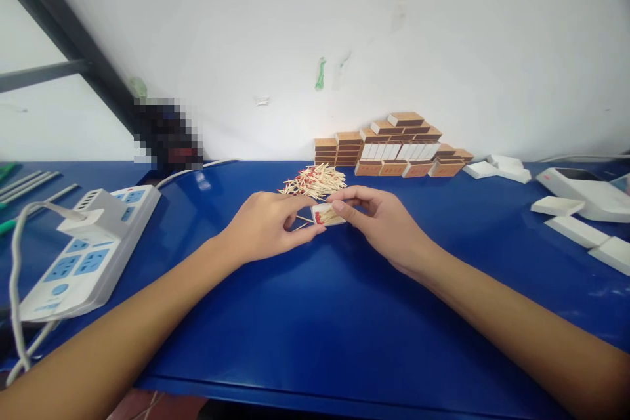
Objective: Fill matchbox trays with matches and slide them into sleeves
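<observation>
Seeing nearest two bare forearms (162, 305), crossing the lower left and lower right of the frame above one blue table (315, 321). Holding one small white tray (337, 222) at the frame's centre between thumb and finger of the left hand (268, 226). Pinching narrowly at the tray's right end with the right hand (381, 226), without being able to tell whether on its wall or on the red-headed matches (326, 215) inside. Finding two loose matches (305, 218) just left of the tray, and directly behind it one match pile (317, 180), too tangled for counting. Counting four matchboxes (416, 168) along the stack's bottom row at upper right of centre, and one on top. Counting three more white trays (577, 231) at the right edge, beside one larger white box (595, 200). Noting one power strip (105, 252) at left, carrying one plugged-in adapter (93, 216).
</observation>
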Tool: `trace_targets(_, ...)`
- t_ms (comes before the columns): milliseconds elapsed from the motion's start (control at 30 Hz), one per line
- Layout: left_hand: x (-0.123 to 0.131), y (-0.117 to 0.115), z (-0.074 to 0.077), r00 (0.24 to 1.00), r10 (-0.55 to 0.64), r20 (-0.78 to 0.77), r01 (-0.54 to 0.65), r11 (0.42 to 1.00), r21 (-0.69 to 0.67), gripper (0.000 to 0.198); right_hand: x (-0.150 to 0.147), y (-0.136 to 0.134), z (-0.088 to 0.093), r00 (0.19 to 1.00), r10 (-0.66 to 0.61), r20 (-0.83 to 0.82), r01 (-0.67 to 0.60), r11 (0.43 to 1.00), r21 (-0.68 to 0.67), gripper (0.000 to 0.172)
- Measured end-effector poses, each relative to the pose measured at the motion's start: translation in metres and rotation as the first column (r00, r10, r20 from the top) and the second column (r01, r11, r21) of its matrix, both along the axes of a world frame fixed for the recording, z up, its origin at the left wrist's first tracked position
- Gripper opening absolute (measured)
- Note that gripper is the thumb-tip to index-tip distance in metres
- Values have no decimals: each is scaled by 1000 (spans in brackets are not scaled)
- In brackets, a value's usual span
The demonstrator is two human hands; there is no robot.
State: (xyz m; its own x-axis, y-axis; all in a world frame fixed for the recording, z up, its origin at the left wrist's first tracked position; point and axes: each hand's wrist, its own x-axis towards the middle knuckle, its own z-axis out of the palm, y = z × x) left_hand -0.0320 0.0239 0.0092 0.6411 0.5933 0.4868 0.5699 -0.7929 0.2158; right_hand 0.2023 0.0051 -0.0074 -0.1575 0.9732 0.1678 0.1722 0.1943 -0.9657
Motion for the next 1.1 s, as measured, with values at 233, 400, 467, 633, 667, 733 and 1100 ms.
trace_targets(233,1,-1,4,998,45,45,-43,998,-48,30,2,1,-1,993,-62,96,52,994,98,21)
trace_targets(400,-9,12,12,994,106,25,-106,994,-10,34,4,2,1,973,-147,175,104,967,233,16)
trace_targets(467,-14,18,15,986,168,22,-168,986,-9,35,2,4,1,952,-126,280,39,954,298,11)
trace_targets(633,-23,26,15,970,243,-13,-244,969,-34,35,-11,15,-1,835,19,550,-216,930,297,4)
trace_targets(667,-23,27,14,969,248,-13,-248,968,-32,35,-14,18,-1,811,31,584,-237,931,279,2)
trace_targets(733,-24,28,13,968,251,-21,-252,967,-29,35,-20,22,-2,778,50,626,-249,940,234,3)
trace_targets(1100,-18,22,8,973,190,-132,-187,982,39,40,12,26,6,766,-122,631,-175,905,388,9)
